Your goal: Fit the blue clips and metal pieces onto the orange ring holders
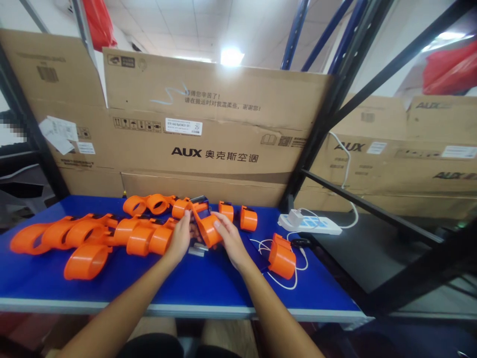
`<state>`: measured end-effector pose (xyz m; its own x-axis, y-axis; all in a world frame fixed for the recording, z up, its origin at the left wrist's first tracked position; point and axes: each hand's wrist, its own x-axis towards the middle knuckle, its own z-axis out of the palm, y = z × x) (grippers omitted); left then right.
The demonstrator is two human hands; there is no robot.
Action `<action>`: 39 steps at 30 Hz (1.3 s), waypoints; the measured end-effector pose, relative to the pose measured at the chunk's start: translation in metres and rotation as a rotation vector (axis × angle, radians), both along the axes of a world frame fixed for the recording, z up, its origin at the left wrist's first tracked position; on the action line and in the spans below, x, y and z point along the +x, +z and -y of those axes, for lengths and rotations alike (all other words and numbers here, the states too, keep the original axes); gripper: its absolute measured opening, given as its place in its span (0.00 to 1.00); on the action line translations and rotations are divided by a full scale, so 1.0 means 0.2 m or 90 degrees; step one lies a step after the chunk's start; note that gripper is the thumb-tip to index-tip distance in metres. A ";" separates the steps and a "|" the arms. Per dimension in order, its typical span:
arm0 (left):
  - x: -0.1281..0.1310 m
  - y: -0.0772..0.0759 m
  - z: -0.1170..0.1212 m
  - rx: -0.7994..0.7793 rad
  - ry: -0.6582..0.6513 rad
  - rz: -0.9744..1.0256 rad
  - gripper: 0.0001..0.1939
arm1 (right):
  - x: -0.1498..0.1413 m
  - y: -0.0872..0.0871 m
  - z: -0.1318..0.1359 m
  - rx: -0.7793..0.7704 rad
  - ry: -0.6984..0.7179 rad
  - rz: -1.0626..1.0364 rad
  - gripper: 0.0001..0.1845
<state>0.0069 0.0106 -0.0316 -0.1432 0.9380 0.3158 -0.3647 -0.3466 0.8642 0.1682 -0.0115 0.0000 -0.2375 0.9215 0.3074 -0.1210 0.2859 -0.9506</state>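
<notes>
An orange rolled band (209, 231) with a dark clip part is held over the blue table between both hands. My right hand (230, 239) grips its round side, thumb on top. My left hand (181, 234) is closed at the band's left side, its fingers partly hidden behind the band. Under the hands lie small silvery pieces (197, 249), too blurred to name. Just left of my left hand, another orange band (160, 240) ends a close group of several. Two more orange bands (248, 219) stand behind my right hand.
A separate orange band (282, 259) sits on the right, among a white cable (286, 287). Behind it is a white power strip (313, 224) with a plugged-in charger (295, 218). Cardboard (216, 134) walls the back, and a black metal post (322, 119) rises at the right.
</notes>
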 end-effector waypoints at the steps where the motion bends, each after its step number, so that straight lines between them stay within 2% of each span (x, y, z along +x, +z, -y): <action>1: 0.01 0.00 0.01 -0.013 -0.013 -0.022 0.32 | 0.00 0.01 -0.01 -0.025 -0.016 -0.037 0.28; 3: 0.02 -0.01 0.06 0.008 -0.007 -0.101 0.32 | 0.01 0.01 -0.03 -0.070 -0.030 -0.106 0.27; 6: -0.02 -0.01 0.17 0.123 0.065 -0.303 0.34 | 0.02 0.02 -0.04 -0.133 -0.010 -0.169 0.25; 9: -0.15 0.03 0.27 0.224 0.126 -0.530 0.31 | 0.01 0.02 -0.02 -0.169 0.032 -0.175 0.24; 12: -0.33 0.08 0.31 0.278 0.232 -0.726 0.29 | -0.01 0.02 0.00 -0.186 0.073 -0.148 0.22; 15: -0.49 0.09 0.29 0.290 0.336 -0.828 0.27 | -0.03 0.02 0.02 -0.201 0.120 -0.117 0.21; 16: -0.53 0.09 0.28 0.296 0.346 -0.855 0.26 | -0.04 0.02 0.02 -0.208 0.136 -0.108 0.21; 21: -0.59 0.10 0.27 0.337 0.397 -0.949 0.17 | -0.05 0.01 0.03 -0.252 0.202 -0.084 0.22; 25: -0.56 0.18 0.28 0.317 0.477 -0.934 0.15 | -0.02 0.01 0.03 -0.260 0.229 -0.072 0.22; 28: -0.55 0.27 0.28 0.317 0.533 -0.801 0.16 | -0.02 0.01 0.03 -0.264 0.245 -0.051 0.24; 32: -0.53 0.36 0.27 0.349 0.560 -0.635 0.14 | -0.09 0.00 0.07 -0.280 0.244 -0.018 0.24; 35: -0.48 0.39 0.27 0.372 0.574 -0.562 0.12 | -0.21 -0.03 0.12 -0.287 0.224 -0.001 0.26; 39: -0.37 0.36 0.27 0.396 0.536 -0.524 0.10 | -0.36 -0.10 0.13 -0.282 0.194 0.043 0.26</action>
<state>-0.0678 -0.0435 0.0409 -0.1660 0.3271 0.9303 0.7035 -0.6217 0.3442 0.0955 -0.0372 -0.0201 -0.5206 0.8453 -0.1202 -0.0707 -0.1830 -0.9806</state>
